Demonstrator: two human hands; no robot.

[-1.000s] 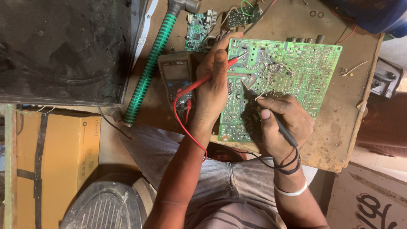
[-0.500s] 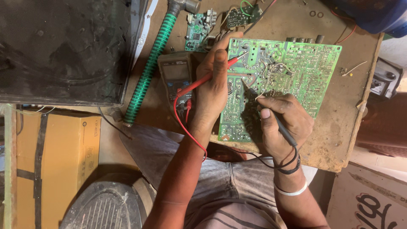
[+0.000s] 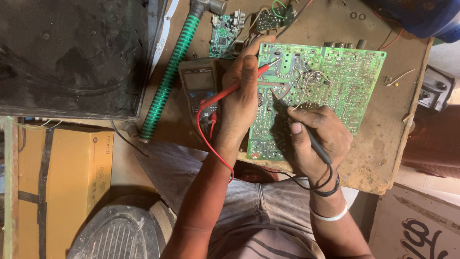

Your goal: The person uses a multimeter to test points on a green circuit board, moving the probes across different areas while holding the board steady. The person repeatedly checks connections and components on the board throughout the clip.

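A large green circuit board (image 3: 335, 81) lies solder side up on a worn wooden table (image 3: 383, 158). My left hand (image 3: 242, 96) grips a red test probe (image 3: 225, 93), whose tip touches the board near its upper left corner. My right hand (image 3: 318, 139) holds a black test probe (image 3: 280, 103) like a pen, its tip on the board's left middle. Red and black leads run back to a grey multimeter (image 3: 199, 86) lying left of the board, partly hidden by my left hand.
A green ribbed hose (image 3: 167, 81) runs diagonally left of the meter. Small circuit boards (image 3: 223, 36) lie at the table's far edge. A dark panel (image 3: 72, 57) fills the upper left, with a cardboard box (image 3: 62, 177) below it. A blue container (image 3: 426, 17) sits at the top right.
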